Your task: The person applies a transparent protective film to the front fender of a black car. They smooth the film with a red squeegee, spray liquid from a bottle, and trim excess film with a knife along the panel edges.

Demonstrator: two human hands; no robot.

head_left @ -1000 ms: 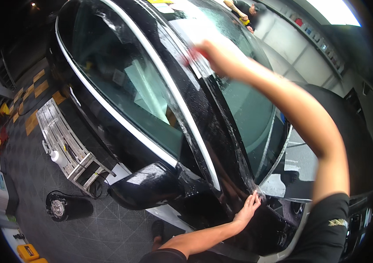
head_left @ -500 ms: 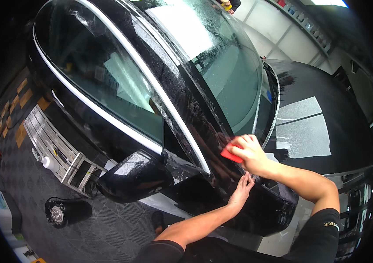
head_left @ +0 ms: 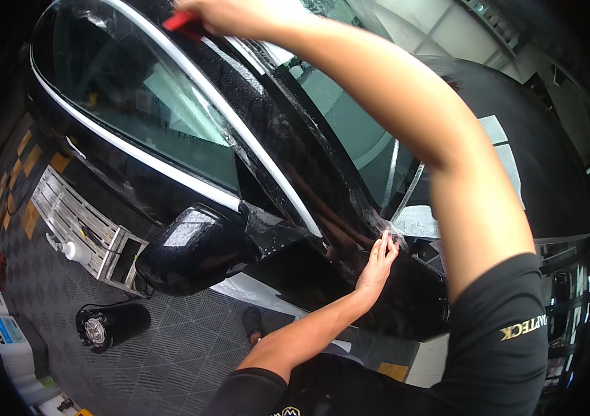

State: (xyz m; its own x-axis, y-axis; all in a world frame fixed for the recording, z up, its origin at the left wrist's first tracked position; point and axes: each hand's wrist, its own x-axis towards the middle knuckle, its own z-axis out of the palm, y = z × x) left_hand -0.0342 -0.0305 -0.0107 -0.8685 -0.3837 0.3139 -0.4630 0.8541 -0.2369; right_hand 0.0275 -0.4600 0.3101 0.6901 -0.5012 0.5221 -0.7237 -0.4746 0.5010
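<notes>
A red squeegee (head_left: 182, 22) is gripped in my right hand (head_left: 229, 15), which reaches far up the car's roof pillar beside the side window. The squeegee's edge is over the black roof rail next to the white window trim (head_left: 218, 104). My left hand (head_left: 376, 267) lies with fingers stretched out at the foot of the windscreen pillar. Its fingertips press on wrinkled clear film (head_left: 393, 232) there. The black pillar (head_left: 309, 163) between both hands is wet and glossy. My right arm hides part of the windscreen and bonnet.
The black wing mirror (head_left: 201, 249) juts out left of my left arm. A slatted work bench (head_left: 83, 222) with a white spray bottle (head_left: 74, 251) stands beside the car. A black cylindrical tank (head_left: 115, 326) lies on the tiled floor. Pale sheets rest on the bonnet (head_left: 544, 152).
My right hand has swept with the squeegee from the pillar's foot up to the roof rail. My left hand stays at the pillar's foot. The view has shifted slightly.
</notes>
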